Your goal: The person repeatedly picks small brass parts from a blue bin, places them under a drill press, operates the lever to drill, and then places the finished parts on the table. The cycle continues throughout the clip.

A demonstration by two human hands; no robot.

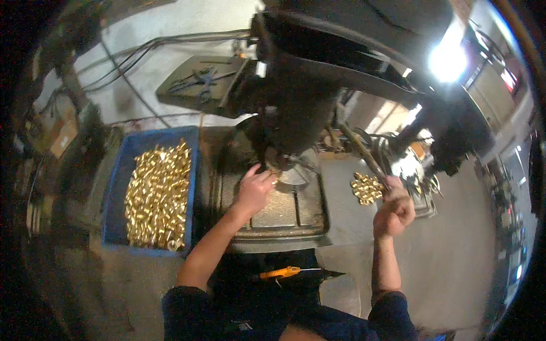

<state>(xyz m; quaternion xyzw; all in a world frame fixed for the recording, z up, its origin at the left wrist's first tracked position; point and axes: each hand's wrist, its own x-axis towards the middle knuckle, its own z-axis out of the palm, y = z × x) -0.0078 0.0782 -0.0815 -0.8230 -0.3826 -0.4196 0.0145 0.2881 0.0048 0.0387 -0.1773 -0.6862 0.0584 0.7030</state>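
My left hand [255, 192] reaches under the dark head of a drill press [304, 91]. Its fingertips are closed at what looks like a small brass fitting [276, 177], mostly hidden by them, beside the round metal fixture [296, 175] on the machine's table [256, 219]. To the right, my right hand [393, 211] is closed round the lower end of the machine's long feed lever [364, 152]. Between the machine table and that hand lies a small pile of brass fittings [367, 188] on a grey surface.
A blue bin [193, 187] heaped with brass fittings stands at the left. Behind it, a tray [170, 94] carries dark tools. A yellow-handled screwdriver [281, 273] lies near my body. Cables [153, 44] run along the back wall, and a bright lamp [447, 62] shines at upper right.
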